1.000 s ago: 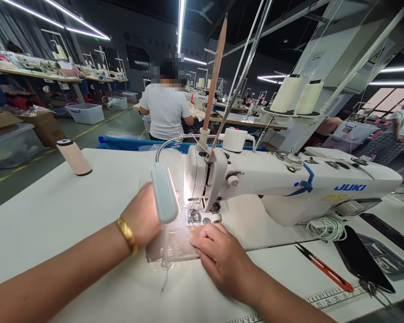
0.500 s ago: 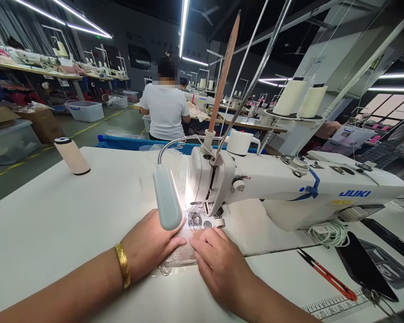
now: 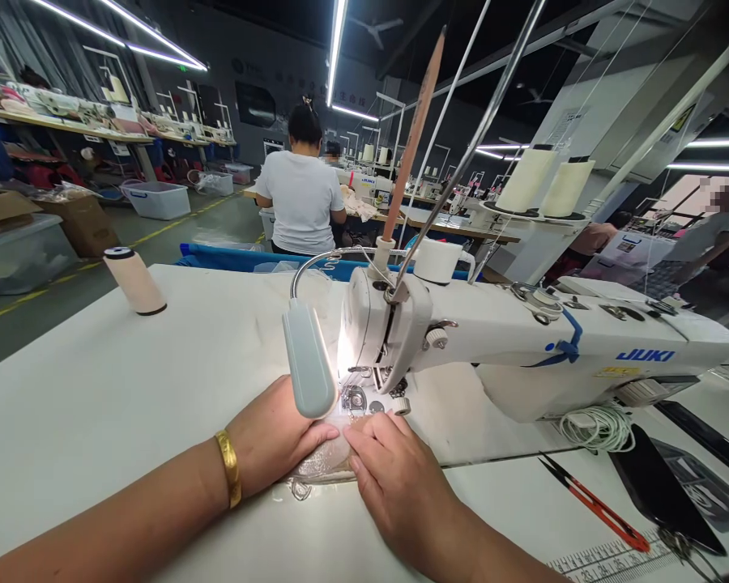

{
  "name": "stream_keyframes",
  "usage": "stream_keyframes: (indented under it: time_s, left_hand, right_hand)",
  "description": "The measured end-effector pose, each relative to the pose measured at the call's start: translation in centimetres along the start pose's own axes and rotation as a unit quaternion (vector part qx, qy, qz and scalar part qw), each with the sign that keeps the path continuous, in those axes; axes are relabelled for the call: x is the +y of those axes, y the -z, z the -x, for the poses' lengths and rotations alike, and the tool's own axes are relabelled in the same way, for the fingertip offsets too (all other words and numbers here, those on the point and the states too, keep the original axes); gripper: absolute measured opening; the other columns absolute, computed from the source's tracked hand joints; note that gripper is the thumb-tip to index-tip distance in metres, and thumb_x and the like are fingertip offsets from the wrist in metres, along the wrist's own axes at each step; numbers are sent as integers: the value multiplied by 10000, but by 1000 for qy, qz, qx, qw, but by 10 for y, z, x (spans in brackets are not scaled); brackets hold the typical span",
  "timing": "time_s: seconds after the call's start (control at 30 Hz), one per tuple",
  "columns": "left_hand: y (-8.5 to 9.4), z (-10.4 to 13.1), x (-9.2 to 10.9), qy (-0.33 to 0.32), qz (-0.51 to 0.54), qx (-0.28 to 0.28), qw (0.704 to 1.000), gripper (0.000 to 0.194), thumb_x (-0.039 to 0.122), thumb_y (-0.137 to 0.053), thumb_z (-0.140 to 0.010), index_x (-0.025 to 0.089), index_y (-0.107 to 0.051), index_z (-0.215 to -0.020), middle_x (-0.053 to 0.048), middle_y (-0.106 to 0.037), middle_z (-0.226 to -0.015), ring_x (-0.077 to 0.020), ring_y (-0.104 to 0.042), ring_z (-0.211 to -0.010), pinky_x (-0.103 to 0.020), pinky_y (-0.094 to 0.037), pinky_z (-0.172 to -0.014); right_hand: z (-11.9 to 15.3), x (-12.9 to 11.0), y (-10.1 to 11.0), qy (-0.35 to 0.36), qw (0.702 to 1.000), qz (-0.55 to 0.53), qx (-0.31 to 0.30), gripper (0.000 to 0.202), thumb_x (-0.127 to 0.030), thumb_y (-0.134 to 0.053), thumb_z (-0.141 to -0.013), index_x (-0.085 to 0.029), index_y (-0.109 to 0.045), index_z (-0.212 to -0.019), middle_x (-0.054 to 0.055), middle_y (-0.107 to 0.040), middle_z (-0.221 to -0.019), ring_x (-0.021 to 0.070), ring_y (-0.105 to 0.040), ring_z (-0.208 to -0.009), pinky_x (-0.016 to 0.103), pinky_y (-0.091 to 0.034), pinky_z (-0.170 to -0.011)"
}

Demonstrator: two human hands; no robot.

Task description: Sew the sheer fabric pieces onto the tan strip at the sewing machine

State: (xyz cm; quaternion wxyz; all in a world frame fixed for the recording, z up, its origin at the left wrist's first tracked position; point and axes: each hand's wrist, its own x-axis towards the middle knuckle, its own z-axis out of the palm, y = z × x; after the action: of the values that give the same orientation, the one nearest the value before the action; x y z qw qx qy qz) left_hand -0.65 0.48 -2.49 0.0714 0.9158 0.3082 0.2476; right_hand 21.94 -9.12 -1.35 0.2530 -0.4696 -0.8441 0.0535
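Note:
A small piece of sheer, pale lace fabric (image 3: pixel 323 461) lies at the needle area of a white sewing machine (image 3: pixel 492 324). My left hand (image 3: pixel 276 437) rests on the fabric's left side, palm down, its thumb stretched out; the grey lamp head (image 3: pixel 309 360) hides part of its fingers. My right hand (image 3: pixel 398 470) is closed at the fabric's right side, its thumb and index finger pinching the edge. The presser foot (image 3: pixel 355 398) is just beyond my fingertips, brightly lit.
A thread cone (image 3: pixel 134 281) stands at the table's back left. Red-handled snips (image 3: pixel 595 502), a black phone-like object (image 3: pixel 662 486) and a coil of pale cord (image 3: pixel 596 427) lie at the right. A person in white (image 3: pixel 300 194) sits ahead with their back turned.
The view has shifted slightly, so the machine and table items appear a little further right. Both hands keep nearly the same place on the fabric. At the far right, a person has shifted slightly.

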Motion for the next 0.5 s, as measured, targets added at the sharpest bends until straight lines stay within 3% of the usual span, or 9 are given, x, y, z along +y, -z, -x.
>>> stream_keyframes:
  time_s: [0.17,0.3,0.5]
  left_hand:
    - [-1,0,-1,-14,1,2,1000,310,421,-500,-1064,218,-670,-1225,-104,-734,-1191,-338,-661,-1126,-480,-536,-950]
    - [0,0,0,-9,-2,-1,1000,286,412,-525,-1057,216,-678,-1200,-100,-745,-1176,-341,-664,-1133,-480,-547,-939]
    - [12,-6,9,10,16,-37,999,213,346,-589,-1023,191,-710,-1105,-123,-755,-1230,-360,-658,-1197,-460,-586,-898]
  right_hand:
    - [0,0,-3,0,1000,-1,4,223,-80,-452,-998,-194,-628,-1074,72,-601,-932,253,-520,-829,381,-472,-706]
    - [1,0,-6,3,1000,-7,6,216,-74,-442,-1000,-189,-620,-1040,77,-602,-926,256,-520,-828,390,-478,-712]
    - [1,1,-7,17,1000,2,24,208,-69,-445,-994,-178,-613,-1050,81,-608,-919,256,-526,-818,389,-479,-703]
